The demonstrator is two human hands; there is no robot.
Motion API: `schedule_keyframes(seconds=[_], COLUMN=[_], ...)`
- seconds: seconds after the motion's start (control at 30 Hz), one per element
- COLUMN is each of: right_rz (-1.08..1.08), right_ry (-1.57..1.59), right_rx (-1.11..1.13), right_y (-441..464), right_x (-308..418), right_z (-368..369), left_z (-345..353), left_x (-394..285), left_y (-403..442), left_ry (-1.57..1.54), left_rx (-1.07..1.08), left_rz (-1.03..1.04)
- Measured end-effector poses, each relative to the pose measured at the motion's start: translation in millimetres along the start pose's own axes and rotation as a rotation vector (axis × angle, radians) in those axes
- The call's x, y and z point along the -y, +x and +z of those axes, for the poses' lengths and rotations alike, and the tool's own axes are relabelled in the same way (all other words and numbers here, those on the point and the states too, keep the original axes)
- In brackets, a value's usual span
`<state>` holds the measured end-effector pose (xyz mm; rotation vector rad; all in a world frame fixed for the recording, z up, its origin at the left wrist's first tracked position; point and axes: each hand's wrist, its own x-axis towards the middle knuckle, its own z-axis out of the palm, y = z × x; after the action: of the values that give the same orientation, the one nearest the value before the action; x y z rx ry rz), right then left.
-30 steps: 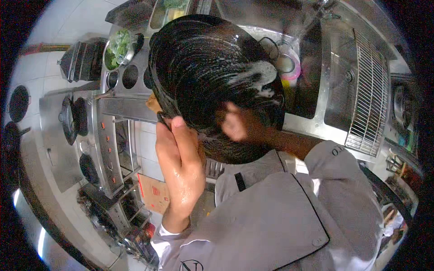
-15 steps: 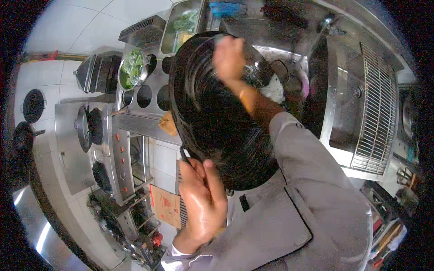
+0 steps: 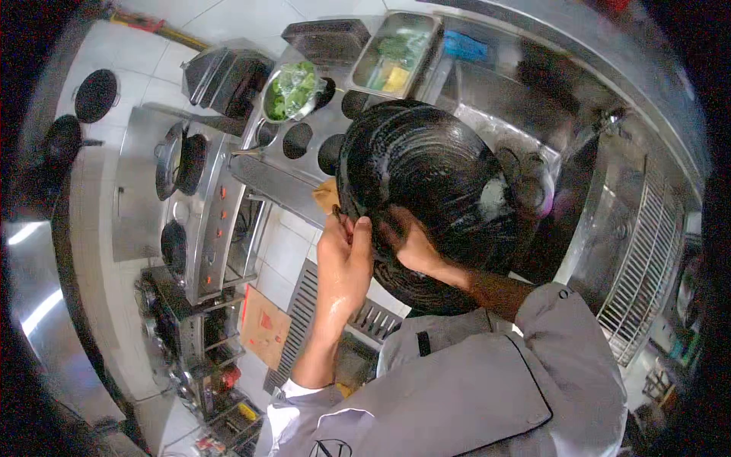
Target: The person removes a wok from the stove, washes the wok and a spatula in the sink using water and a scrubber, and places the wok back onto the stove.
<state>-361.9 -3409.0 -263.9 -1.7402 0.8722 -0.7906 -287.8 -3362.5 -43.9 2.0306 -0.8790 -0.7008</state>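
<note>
A large black wok (image 3: 434, 152) is held tilted over the sink edge, its wet face streaked with soapy swirls. My left hand (image 3: 343, 259) is closed around the wok's handle at the near left rim, thumb on top. Against the lower left part of the wok's face presses my right hand (image 3: 415, 244), its fingers curled and somewhat blurred. Whatever lies under those fingers is hidden from view.
Behind the wok is a steel sink (image 3: 495, 122) with a blue cloth (image 3: 464, 46) at its back. A bowl of leafy greens (image 3: 293, 90) and a steel pan with greens (image 3: 400, 53) stand left. A wire rack (image 3: 643, 251) lies right; a cardboard box (image 3: 265, 327) is low left.
My right hand has swept from the wok's far edge down to its near left part, close to my left hand. The view has shifted, while my left hand keeps its hold.
</note>
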Motion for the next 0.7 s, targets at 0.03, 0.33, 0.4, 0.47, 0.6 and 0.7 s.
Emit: schedule_keyframes(seconds=[0.03,0.33,0.4,0.47,0.6,0.7], right_rz=[-0.017,0.663,0.345,0.269,0.5,0.518], right_ry=[-0.009,1.212,0.752,0.434,0.29,0.61], right_rx=[0.008,0.421,0.48,0.439,0.755,0.678], right_y=[3.4,27.9,33.3,47.5,72.7,46.3], right_x=[3.7,51.5,69.3,107.6,170.4,212.7], right_z=[-3.0,-89.9,-92.1,-88.7,-85.2,-79.7], left_z=[-3.3,-29.0,-25.1,-18.6,-20.1,-13.5], left_x=[6.6,34.5,46.1,56.0,66.9,68.3], left_y=[3.2,-11.3,-17.2,-23.6,-27.6,-41.3], left_ry=[-0.019,-0.465,-0.598,-0.75,-0.745,-0.855], left_rx=[0.027,0.202,0.21,0.191,0.132,0.054], left_rz=[-0.029,0.032,0.02,0.002,0.081,0.007])
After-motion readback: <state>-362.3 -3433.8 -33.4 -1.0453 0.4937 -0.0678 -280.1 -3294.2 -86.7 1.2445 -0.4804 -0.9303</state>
